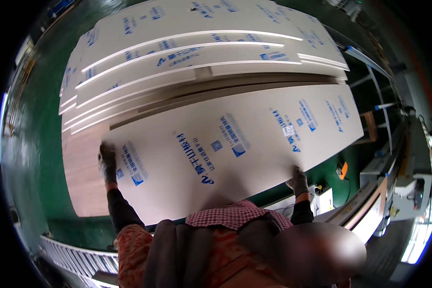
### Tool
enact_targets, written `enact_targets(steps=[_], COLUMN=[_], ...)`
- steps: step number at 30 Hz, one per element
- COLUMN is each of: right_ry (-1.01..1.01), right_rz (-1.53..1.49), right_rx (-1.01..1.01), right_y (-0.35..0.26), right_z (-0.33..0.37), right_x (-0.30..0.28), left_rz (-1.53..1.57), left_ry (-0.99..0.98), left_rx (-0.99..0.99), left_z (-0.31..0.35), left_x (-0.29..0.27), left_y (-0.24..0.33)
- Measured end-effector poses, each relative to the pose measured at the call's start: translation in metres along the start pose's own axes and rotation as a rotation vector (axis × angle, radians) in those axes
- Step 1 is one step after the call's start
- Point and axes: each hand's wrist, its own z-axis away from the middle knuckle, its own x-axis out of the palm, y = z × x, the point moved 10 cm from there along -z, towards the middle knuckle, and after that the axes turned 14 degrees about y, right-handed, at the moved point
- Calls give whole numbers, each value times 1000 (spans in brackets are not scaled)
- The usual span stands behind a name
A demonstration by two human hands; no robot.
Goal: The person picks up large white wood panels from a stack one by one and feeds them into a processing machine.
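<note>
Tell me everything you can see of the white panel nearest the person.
The white panel is a long, smooth-looking sheet with blue printed markings; its exact material is unclear. It lies roughly flat, slanting across the view, right end higher in the picture. The gloved left hand appears to touch its left edge, the gloved right hand its near edge. A pinkish-brown board shows beyond its left end.

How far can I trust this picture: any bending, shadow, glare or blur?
Head view: fisheye bows the long edges of the stacked boards, and the corners go black; a soft shadow darkens the near board beside the checked cloth; the window at lower right glares; a blurred oval hides detail there.
</note>
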Motion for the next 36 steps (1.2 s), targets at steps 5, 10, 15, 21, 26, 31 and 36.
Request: enact_targets(steps=[5,10,15,21,26,31,36], right_ry=[-125,-189,-80,227,110,431,215], right_rz=[-517,-571,-527,859,-113,1125,449], right_rx=[17,40,141,-1038,-782,-912,-595], right_y=[16,32,32,-5,-2,-15,-18], right_z=[-20,-53,-34,-73,-57,-54,-20], right_x=[36,34,40,10,25,67,50], left_rz=[86,237,71,363,301,-2,-90], left_ry=[16,46,41,47,-96,-7,28], left_rx=[-353,-450,-389,-266,-256,-163,-139], left_z=[96,94,72,42,54,37,32], left_x=[-44,-38,-35,16,8,-13,-17], left_y=[-128,-136,-131,-106,-115,-71,-55])
